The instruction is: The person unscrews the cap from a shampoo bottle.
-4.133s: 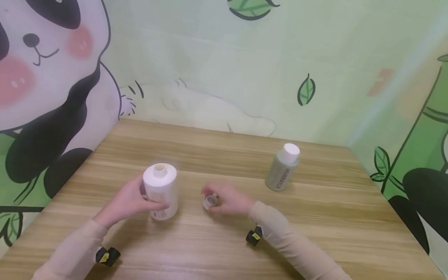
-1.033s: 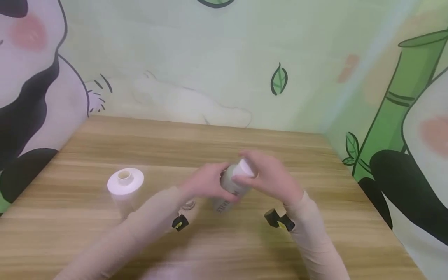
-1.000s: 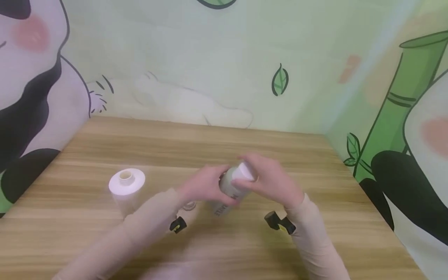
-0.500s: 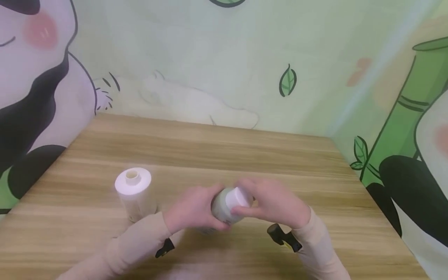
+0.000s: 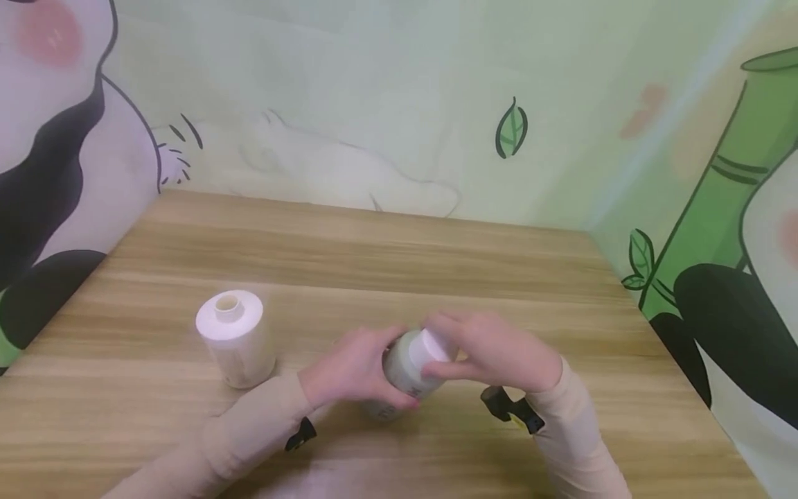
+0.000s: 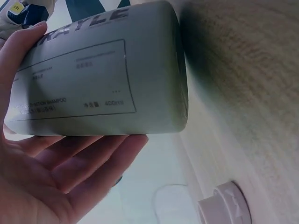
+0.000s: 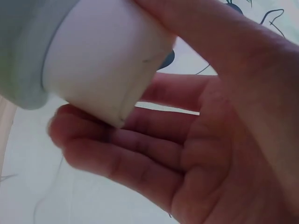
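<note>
My left hand grips the body of a grey-green shampoo bottle, tilted with its top towards the upper right. Around its white cap curl the thumb and fingers of my right hand. The cap sits on the bottle's shoulder. In the left wrist view, the bottle's base is close to the table surface, and printed lettering shows on its side. A small pale cap lies on the table beyond the left hand; in the head view the hand and arm hide it.
A white bottle with an uncovered neck stands upright on the wooden table, left of my left hand. My left forearm passes right in front of it. A wall covering with panda and leaf drawings rises behind the table.
Earlier, my left hand held the white bottle and my right a small cap. Both were let go; the shampoo bottle came from the back right, and lately the hands lowered it towards me.
</note>
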Tool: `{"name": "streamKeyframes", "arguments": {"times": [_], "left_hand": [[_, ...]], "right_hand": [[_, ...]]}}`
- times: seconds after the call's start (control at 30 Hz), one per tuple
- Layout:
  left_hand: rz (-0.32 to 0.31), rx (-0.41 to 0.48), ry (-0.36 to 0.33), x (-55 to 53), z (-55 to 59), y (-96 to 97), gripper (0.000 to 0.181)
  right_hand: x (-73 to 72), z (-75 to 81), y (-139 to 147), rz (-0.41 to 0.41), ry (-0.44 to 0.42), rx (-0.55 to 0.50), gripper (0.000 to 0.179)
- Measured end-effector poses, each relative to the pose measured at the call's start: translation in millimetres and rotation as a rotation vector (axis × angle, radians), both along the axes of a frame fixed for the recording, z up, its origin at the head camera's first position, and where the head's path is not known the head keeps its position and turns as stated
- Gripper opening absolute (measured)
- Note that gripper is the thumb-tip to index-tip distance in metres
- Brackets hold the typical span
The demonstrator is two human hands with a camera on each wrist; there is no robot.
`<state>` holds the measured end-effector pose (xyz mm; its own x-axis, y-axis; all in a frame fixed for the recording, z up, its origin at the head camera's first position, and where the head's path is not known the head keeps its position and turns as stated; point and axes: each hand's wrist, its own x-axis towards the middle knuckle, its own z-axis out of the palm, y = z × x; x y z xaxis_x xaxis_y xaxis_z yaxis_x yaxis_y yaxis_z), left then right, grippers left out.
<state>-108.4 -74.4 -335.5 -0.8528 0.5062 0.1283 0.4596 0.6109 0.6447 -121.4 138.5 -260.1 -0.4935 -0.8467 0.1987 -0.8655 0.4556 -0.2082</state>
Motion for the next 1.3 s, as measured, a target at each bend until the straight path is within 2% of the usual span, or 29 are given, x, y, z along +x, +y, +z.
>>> {"name": "streamKeyframes", "arguments": {"times": [0.27, 0.4, 0.53, 0.6, 0.7, 0.8, 0.93, 1.1, 1.3], "left_hand": [[0.017, -0.020, 0.038, -1.9, -4.1, 4.1, 0.071], [-0.001, -0.018, 0.044, -3.8, -6.8, 3.2, 0.075], [-0.043, -0.005, -0.001, -4.0, -8.1, 1.6, 0.077], [-0.062, 0.003, -0.029, -3.4, -7.7, 1.3, 0.079], [-0.093, 0.021, -0.061, -3.2, -6.4, 0.4, 0.084], [-0.130, 0.082, -0.106, -4.1, -6.4, -0.9, 0.091], [-0.177, 0.184, -0.181, -6.9, -10.8, -0.8, 0.093], [-0.187, 0.230, -0.220, -7.8, -13.5, 1.2, 0.093], [-0.183, 0.252, -0.228, -8.4, -15.3, 1.1, 0.088]], "right_hand": [[-3.4, 2.1, 4, 0.043, -0.013, 0.008, 0.032], [-6.0, 2.4, 7, 0.146, 0.015, 0.028, 0.039], [-8.0, 2.7, 10, 0.225, -0.003, 0.047, 0.042], [-7.7, 3.4, 11, 0.204, -0.045, 0.053, 0.042], [-4.6, 5.3, 11, 0.130, -0.073, 0.058, 0.045], [0.0, 7.5, 8, 0.061, -0.049, 0.063, 0.047], [2.4, 8.5, 5, 0.040, 0.000, 0.079, 0.043], [0.1, 8.1, 9, 0.070, 0.000, 0.088, 0.042], [-5.5, 8.8, 19, 0.211, -0.010, 0.056, 0.039]]}}
